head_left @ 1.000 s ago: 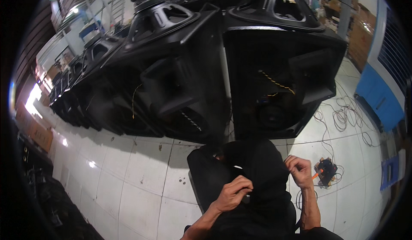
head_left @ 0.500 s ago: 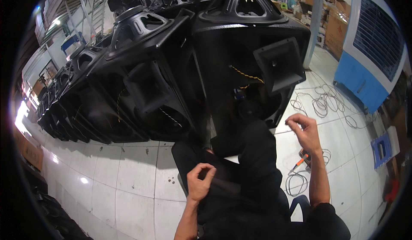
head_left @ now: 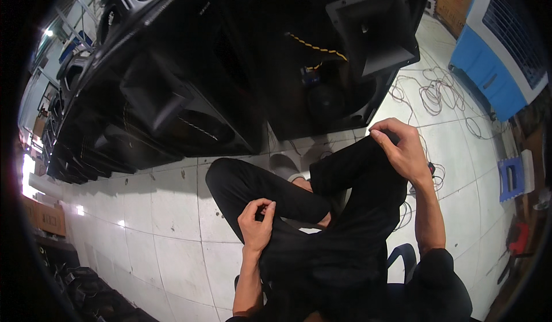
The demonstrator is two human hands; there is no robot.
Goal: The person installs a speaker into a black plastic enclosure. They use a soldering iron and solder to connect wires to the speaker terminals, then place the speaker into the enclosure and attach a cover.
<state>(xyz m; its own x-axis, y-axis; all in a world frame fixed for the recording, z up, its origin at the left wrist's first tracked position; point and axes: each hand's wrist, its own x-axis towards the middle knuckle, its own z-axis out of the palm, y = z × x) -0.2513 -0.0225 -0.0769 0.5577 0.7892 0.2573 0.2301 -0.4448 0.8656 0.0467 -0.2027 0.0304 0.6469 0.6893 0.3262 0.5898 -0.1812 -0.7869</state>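
Observation:
I sit in black trousers with my legs bent. My left hand (head_left: 256, 225) rests at my left thigh (head_left: 227, 187), fingers curled in toward the thumb; whatever lies inside them is hidden. At my right knee, my right hand (head_left: 398, 148) has its index finger bent close to the thumb; anything between them cannot be made out. In front of me stands a black speaker cabinet (head_left: 264, 28) with a square horn (head_left: 385, 28), yellow-and-black twisted wire (head_left: 316, 47) and a small blue part (head_left: 310, 75). Left of it, another horn (head_left: 152, 94) sits in a similar cabinet.
More black cabinets (head_left: 86, 149) run leftward. Loose cables (head_left: 437, 92) lie on the tiled floor (head_left: 161, 253) at right, near a blue-and-white cooler (head_left: 483, 69) and a blue plastic stool (head_left: 510, 178). Cardboard boxes (head_left: 49, 218) and dark items (head_left: 80, 287) are at left.
The view has tipped downward, so the cabinets appear higher. My feet now show between my spread knees. My right hand has lowered to the knee; my left hand stays by the thigh.

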